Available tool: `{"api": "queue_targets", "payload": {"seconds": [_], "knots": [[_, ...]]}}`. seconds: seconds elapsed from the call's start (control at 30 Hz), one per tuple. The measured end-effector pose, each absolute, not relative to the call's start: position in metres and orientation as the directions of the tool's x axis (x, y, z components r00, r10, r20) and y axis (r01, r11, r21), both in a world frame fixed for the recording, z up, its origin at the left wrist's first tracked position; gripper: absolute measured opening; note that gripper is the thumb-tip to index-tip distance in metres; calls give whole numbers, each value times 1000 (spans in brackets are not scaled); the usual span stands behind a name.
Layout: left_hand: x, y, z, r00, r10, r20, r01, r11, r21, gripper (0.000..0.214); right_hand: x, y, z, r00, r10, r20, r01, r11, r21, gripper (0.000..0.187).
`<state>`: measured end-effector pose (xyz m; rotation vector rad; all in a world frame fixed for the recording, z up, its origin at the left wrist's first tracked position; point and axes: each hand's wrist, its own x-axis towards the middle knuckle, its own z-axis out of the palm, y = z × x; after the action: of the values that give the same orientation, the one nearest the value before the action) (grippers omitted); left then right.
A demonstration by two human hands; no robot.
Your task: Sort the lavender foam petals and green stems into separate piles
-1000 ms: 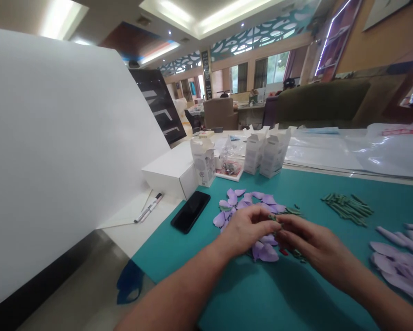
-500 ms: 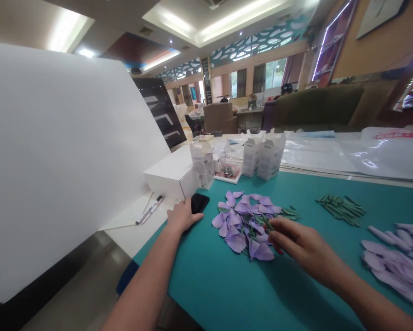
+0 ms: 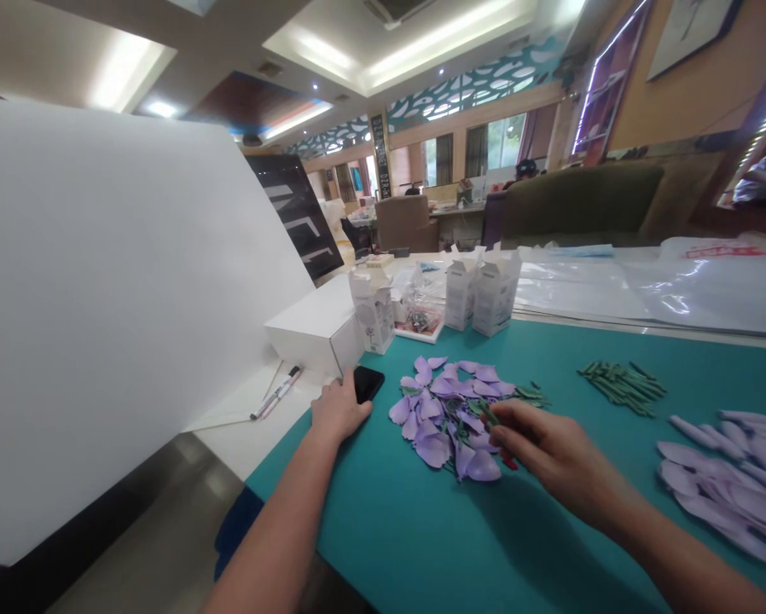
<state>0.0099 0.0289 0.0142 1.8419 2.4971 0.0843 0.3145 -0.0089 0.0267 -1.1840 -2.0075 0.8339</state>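
Note:
My left hand lies over a black phone at the left side of the green mat, fingers along one side of it and thumb along the other. Between the thumb and forefinger of my right hand is a small green stem-like piece, at the right edge of a pile of lilac petals. Green bits are mixed among these petals. A small red spot shows below the right fingertips; what it is I cannot tell. My other right fingers are curled and partly hidden.
Green sticks and more lilac pieces lie on the mat at right. Behind the petals stand white cartons and a small tray. A white box, pens and a large white panel are at left.
My left thumb has drawn in closer along the phone. My right hand keeps its pinch on the green piece beside the petals. The view has shifted slightly.

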Motion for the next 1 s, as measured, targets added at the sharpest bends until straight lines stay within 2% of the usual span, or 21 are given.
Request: {"api": "queue_targets", "payload": {"seconds": [0.1, 0.2, 0.3, 0.4, 0.53, 0.73, 1.0], "knots": [[2, 14, 17, -246, 969, -25, 962, 247, 116, 83, 315, -10, 28, -365, 905, 220, 482, 386, -787, 23], [-9, 4, 16, -172, 985, -10, 953, 169, 252, 85, 316, -10, 29, -357, 912, 202, 509, 371, -777, 24], [-24, -2, 14, -78, 997, 29, 914, 60, 401, 75, 316, -9, 28, -343, 922, 180, 513, 345, -786, 26], [-43, -7, 12, 34, 997, 67, 876, -62, 478, 60, 318, -8, 25, -324, 932, 162, 486, 311, -817, 31], [-68, -17, 14, 126, 990, 68, 841, -143, 522, 47, 320, -5, 21, -293, 943, 158, 501, 292, -815, 34], [-77, -31, 15, 138, 988, 66, 787, -150, 598, 50, 327, 2, 13, -312, 939, 141, 509, 291, -810, 37], [-75, -26, 8, 148, 987, 69, 814, -161, 558, 51, 332, 4, 7, -311, 948, 63, 509, 222, -832, 45]]}}
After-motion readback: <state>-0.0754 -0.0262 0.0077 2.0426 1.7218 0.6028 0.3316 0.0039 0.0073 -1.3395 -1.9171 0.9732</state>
